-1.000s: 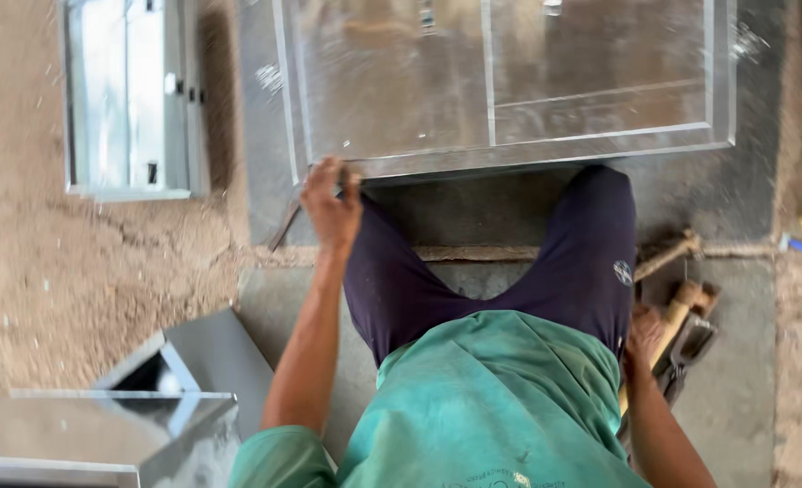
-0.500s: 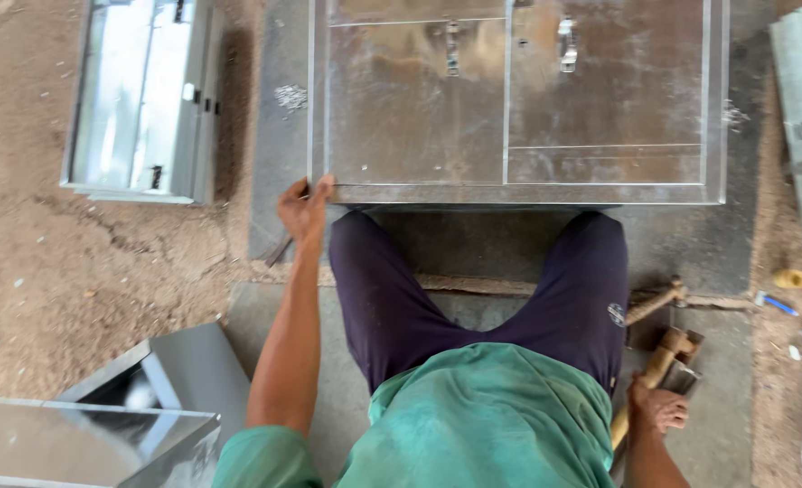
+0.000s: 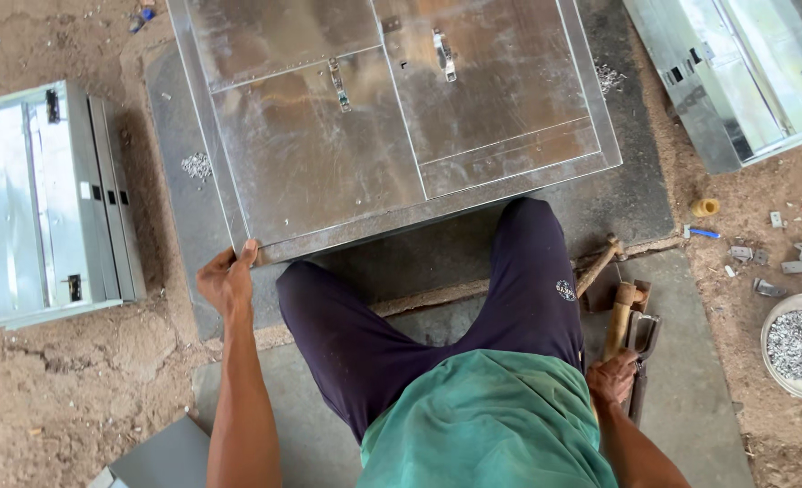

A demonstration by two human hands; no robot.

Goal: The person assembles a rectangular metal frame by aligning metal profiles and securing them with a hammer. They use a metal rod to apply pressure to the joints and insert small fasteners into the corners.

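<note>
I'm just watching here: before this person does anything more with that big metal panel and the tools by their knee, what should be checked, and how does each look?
1. Left hand grips the corner of the sheet-metal panel: ok.
2. Right hand rests on the wooden-handled hammer: ok; firmness of grip, cannot tell.
3. Panel lies flat on the dark slab: ok.
4. Panel face free of loose parts: ok; small metal bits lie beside it.
5. Fingers clear of the sharp edge: not ok, bare fingers wrap it.
6. Bowl of metal bits within reach: cannot tell.
</note>
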